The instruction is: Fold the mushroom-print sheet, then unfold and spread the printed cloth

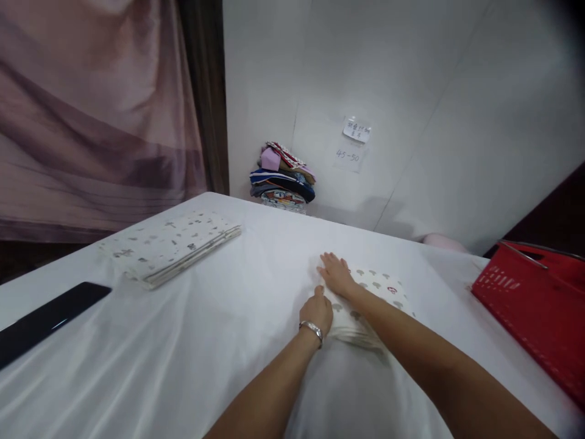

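A folded cream cloth [377,281] printed with grey mushroom-like shapes and a small red mark lies on the white-covered table [256,292]. My right hand [337,274] rests flat on its far left corner, fingers stretched out. At the cloth's near left edge is my left hand [317,312], wearing a silver bracelet [313,329]. Its fingers are curled in at the edge, with the thumb pointing away from me; the fingertips are hidden. My right forearm covers part of the cloth. Loose layers show along the near side.
To the left lies a folded patterned cloth stack [171,244], with a black flat object [55,314] nearer me. A red basket [530,305] stands at the right edge. Beyond the table are piled folded fabrics [283,177] against the wall, a paper sign [351,146] and a pink curtain [95,116].
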### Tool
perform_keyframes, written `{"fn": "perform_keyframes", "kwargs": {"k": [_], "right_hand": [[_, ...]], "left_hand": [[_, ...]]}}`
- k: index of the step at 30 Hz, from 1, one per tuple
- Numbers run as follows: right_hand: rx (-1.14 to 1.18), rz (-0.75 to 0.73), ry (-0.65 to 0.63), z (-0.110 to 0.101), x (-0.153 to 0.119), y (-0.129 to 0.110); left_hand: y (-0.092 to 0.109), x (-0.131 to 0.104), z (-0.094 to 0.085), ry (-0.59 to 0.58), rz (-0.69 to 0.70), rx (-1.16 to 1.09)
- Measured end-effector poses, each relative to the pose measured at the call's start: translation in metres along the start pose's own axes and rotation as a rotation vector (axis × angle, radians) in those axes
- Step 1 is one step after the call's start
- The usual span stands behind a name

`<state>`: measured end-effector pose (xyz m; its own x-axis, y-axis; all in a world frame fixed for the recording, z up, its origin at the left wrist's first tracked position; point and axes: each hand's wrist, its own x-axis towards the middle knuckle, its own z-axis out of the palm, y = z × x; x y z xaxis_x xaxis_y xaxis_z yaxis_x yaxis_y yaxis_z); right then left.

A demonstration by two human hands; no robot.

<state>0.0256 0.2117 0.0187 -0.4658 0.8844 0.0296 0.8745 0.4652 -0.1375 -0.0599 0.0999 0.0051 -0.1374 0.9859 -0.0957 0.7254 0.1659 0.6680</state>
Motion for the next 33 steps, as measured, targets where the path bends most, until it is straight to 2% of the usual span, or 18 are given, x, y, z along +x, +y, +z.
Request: {"fn": "perform_keyframes", "kwargs": {"k": [4, 7, 9, 12, 17, 20, 23, 25, 28, 30, 31, 33], "right_hand": [[0.035, -0.025, -0.052, 0.004, -0.008, -0.010], [0.086, -0.024, -0.059, -0.004, -0.008, -0.009], [0.122, -0.015, -0.043, -0.012, -0.014, -0.003], [0.156, 0.024, 0.025, -0.020, -0.037, 0.015], [0.122, 0.124, 0.066, -0.010, -0.078, 0.043], [0.100, 0.120, 0.073, -0.003, -0.085, 0.046], [0.125, 0.130, 0.064, -0.005, -0.081, 0.043], [0.170, 0.130, 0.050, -0.012, -0.078, 0.044], [0.248, 0.136, 0.027, -0.027, -0.084, 0.058], [0.288, 0.158, 0.040, -0.034, -0.098, 0.074], [0.303, 0.171, 0.054, -0.035, -0.108, 0.082], [0.330, 0.189, 0.081, -0.034, -0.130, 0.099]], "left_hand": [[0.000, 0.004, -0.002, -0.027, -0.010, 0.032], [-0.001, 0.007, -0.004, -0.049, -0.024, 0.054], [-0.001, 0.009, -0.005, -0.050, -0.024, 0.060], [0.000, 0.009, -0.006, -0.055, -0.013, 0.080], [0.004, 0.008, -0.007, -0.069, -0.002, 0.159], [0.005, 0.009, -0.011, -0.075, 0.014, 0.252], [0.012, 0.005, -0.019, -0.073, 0.033, 0.360], [0.022, -0.002, -0.024, 0.016, 0.103, 0.432], [0.041, -0.015, -0.021, 0.170, 0.376, 0.486], [0.049, -0.020, -0.013, 0.179, 0.546, 0.493], [0.050, -0.020, -0.007, 0.158, 0.585, 0.501], [0.045, -0.015, 0.003, 0.084, 0.553, 0.521]]}}
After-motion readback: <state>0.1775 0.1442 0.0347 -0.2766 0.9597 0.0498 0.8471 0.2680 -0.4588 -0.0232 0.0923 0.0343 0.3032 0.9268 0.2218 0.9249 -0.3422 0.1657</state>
